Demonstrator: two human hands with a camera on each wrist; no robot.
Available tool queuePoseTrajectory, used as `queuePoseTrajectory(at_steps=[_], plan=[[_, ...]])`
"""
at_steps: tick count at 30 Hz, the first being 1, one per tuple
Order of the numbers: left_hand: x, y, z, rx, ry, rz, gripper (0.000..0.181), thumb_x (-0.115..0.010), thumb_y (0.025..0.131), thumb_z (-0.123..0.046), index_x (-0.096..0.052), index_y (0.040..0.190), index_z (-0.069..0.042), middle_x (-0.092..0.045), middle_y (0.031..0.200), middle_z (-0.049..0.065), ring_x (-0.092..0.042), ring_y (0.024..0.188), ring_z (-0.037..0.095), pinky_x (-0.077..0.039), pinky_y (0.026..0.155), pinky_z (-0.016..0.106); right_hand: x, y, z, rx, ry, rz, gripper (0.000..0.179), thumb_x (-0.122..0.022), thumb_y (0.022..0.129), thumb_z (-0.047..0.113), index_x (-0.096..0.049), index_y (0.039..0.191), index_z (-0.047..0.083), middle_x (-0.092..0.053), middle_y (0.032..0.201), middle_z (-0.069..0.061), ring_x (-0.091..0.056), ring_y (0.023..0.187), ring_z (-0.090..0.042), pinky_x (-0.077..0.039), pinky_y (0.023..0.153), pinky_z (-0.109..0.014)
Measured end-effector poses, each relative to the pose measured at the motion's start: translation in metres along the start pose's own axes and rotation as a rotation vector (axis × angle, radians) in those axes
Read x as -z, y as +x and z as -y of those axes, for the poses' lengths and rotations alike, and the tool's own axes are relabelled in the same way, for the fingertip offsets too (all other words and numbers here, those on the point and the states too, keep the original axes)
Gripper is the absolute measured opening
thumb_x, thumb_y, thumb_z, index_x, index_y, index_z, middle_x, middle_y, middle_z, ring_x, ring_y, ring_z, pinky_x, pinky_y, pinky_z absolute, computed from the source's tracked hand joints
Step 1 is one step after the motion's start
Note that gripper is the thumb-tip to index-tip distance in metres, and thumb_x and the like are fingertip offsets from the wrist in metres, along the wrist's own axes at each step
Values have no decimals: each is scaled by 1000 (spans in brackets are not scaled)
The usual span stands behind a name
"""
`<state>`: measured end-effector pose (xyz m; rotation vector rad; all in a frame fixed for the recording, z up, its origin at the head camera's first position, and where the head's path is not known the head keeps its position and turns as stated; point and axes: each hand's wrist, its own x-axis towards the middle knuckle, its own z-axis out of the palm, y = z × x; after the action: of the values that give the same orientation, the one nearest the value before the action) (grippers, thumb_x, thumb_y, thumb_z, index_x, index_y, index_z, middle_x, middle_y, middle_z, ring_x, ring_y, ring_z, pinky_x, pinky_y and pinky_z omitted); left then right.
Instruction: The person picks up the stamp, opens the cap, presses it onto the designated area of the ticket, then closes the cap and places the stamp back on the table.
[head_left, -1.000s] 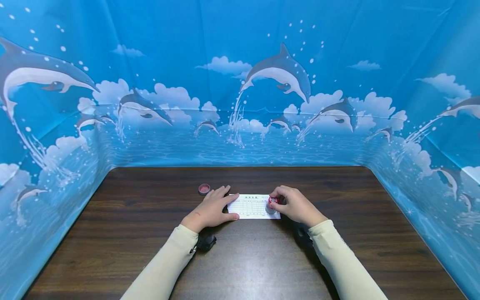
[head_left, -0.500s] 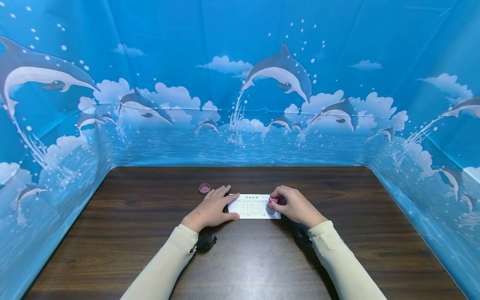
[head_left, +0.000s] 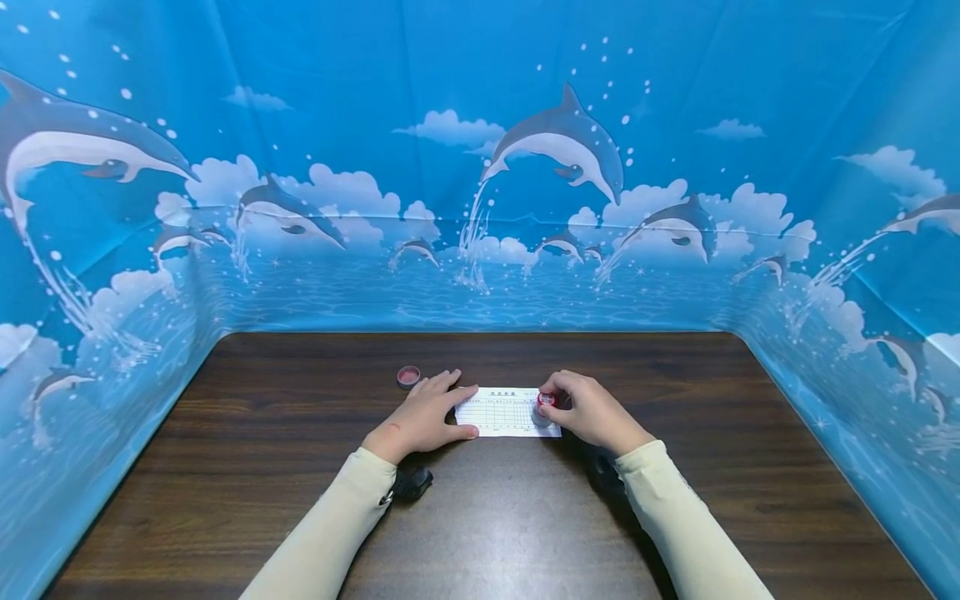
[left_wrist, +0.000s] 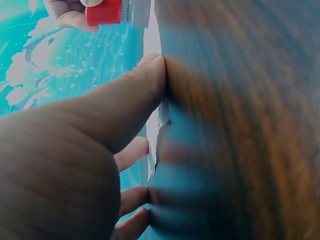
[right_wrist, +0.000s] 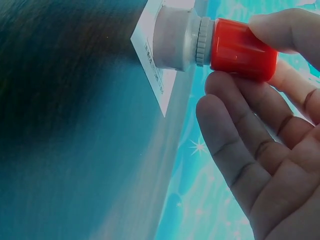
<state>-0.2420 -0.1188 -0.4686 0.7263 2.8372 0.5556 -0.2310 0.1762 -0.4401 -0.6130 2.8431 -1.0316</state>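
Observation:
A white printed form slip (head_left: 498, 414) with a ruled grid lies flat on the table. My left hand (head_left: 422, 419) rests spread at its left end, thumb and fingertips pressing the paper down. At the slip's right end my right hand (head_left: 592, 410) grips a self-inking stamp (right_wrist: 244, 49) by its red cap, between thumb and fingers. The stamp's clear, ridged base stands upright against the paper, as the right wrist view shows; its underside is hidden. In the left wrist view the thumb (left_wrist: 150, 75) presses the slip's near edge.
A small round lid (head_left: 408, 377), reddish inside, lies on the dark wood table (head_left: 480, 525) beyond the left hand. Black wrist devices (head_left: 412, 483) sit under both cream sleeves. A blue dolphin-print curtain (head_left: 480, 292) rises around the table's back and sides.

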Motion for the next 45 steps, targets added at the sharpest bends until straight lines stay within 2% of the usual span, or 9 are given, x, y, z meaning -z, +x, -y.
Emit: queuePoseTrajectory(at_steps=[15,45], plan=[[0,0,0,0,-3,-4,73,-72,95,-52,-48,157,-22,-29,168,16,-21,157,36,-18,125,58,0,1,0,18,-5,-1,11,-79,93,15,-72,100,13,-67,94,3,-59,81,-12,-54,72,-31],[1,0,-1,-5,-5,2,73,-72,95,-51,-47,157,-21,-29,168,17,-21,157,37,-17,125,58,-1,0,-2,-38,32,11,12,-79,93,16,-72,102,13,-67,96,2,-60,85,-17,-53,74,-33]])
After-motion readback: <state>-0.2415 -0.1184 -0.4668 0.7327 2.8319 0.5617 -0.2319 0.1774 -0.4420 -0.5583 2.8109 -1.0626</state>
